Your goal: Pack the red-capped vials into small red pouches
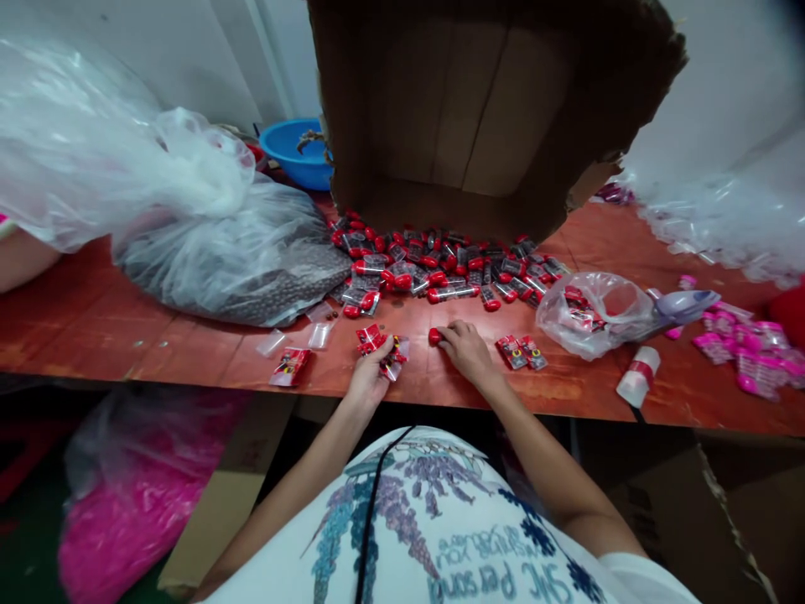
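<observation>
1. Small printed packets (370, 337): red with black, yellow and clear parts, bunched unevenly in the left hand's (368, 377) grasp, near the bench's (207, 344) front edge.
2. Rounded red piece (434, 335): at the right hand's (469, 352) fingertips, between the packets and that hand, its far end hidden by fingers.

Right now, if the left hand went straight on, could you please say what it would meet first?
Past the red packets it holds, the left hand would probably meet the near edge of the pile of red-capped tubes, though depth is unclear.
</observation>
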The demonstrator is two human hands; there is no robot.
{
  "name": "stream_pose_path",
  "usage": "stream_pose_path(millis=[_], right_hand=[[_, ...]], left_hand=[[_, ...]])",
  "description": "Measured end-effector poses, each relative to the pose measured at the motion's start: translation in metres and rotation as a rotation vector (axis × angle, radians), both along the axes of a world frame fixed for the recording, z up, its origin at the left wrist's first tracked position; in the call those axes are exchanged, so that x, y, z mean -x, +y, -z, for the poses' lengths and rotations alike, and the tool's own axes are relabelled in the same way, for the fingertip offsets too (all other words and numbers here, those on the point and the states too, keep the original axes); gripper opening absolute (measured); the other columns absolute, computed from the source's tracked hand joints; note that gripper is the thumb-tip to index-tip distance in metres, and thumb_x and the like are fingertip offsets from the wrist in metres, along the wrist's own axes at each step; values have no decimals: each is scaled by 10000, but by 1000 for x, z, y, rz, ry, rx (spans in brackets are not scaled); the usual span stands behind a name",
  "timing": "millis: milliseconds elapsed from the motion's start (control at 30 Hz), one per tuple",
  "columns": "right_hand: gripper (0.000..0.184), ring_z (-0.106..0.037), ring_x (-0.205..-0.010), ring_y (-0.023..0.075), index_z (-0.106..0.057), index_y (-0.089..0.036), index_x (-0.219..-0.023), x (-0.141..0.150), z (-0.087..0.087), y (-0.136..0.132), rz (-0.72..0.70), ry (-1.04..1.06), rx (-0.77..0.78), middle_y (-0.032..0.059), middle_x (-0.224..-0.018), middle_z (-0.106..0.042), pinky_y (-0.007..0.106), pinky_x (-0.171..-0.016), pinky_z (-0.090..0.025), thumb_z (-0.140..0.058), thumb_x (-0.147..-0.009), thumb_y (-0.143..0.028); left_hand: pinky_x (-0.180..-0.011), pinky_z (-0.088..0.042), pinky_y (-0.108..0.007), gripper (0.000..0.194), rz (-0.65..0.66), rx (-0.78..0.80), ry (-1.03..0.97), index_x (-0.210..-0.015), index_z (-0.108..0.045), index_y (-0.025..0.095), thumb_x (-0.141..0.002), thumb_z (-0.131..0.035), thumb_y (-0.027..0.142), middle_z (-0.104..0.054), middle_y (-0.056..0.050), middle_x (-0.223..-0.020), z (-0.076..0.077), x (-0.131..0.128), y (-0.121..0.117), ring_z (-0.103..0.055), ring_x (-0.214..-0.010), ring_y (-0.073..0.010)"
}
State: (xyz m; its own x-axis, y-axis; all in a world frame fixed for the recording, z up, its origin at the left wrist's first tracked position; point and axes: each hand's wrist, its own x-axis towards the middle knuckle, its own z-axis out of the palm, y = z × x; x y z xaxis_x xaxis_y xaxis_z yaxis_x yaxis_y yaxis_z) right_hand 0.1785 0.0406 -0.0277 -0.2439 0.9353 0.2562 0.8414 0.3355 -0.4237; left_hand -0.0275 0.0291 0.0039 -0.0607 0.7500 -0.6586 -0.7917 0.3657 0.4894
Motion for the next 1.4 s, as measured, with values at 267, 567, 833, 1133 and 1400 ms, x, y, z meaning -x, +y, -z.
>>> stream_pose_path(millis=[267, 567, 833, 1133, 1400], right_hand=[[319, -632, -823, 179, -588, -224, -1141, 33, -14, -48, 101, 989, 358, 45, -1008, -657, 255, -599, -530, -500, -894, -406], [325, -629, -739, 156, -629, -216, -1098, 43, -20, -55, 148, 991, 369, 32, -915, -674, 227, -567, -534, -546, -859, -419], [348, -597, -666, 137, -626, -202, -1090, 43, -23, -57, 257, 975, 290, 45, -922, -659, 215, -496, -519, -550, -847, -439], [321, -585, -651, 124, -643, -197, -1059, 47, -26, -63, 224, 951, 288, 40, -884, -661, 209, -534, -501, -565, -841, -419], [284, -590, -657, 123, -618, -203, -1054, 49, -31, -68, 224, 927, 226, 22, -851, -634, 226, -596, -497, -580, -846, -392]], left_hand=[[-564, -581, -266, 75, 11, -7, 24, -726, -649, 84, -743, -660, 11, -699, -60, -669, 8, -6, 4, -661, -564, -146], [-541, -569, -248, 109, 27, -79, 119, -685, -649, 93, -659, -733, 28, -694, -44, -635, 4, -13, -2, -648, -538, -140], [-523, -553, -239, 142, 36, -108, 148, -648, -647, 97, -604, -770, 41, -680, -26, -604, -2, -14, -6, -633, -514, -130], [-560, -542, -242, 200, 32, -179, 189, -656, -657, 110, -547, -825, 103, -684, -14, -618, 2, -16, -9, -633, -538, -126], [-642, -502, -221, 243, 100, -395, 239, -705, -672, 137, -523, -830, 105, -683, 9, -680, -6, -18, -18, -632, -611, -114]])
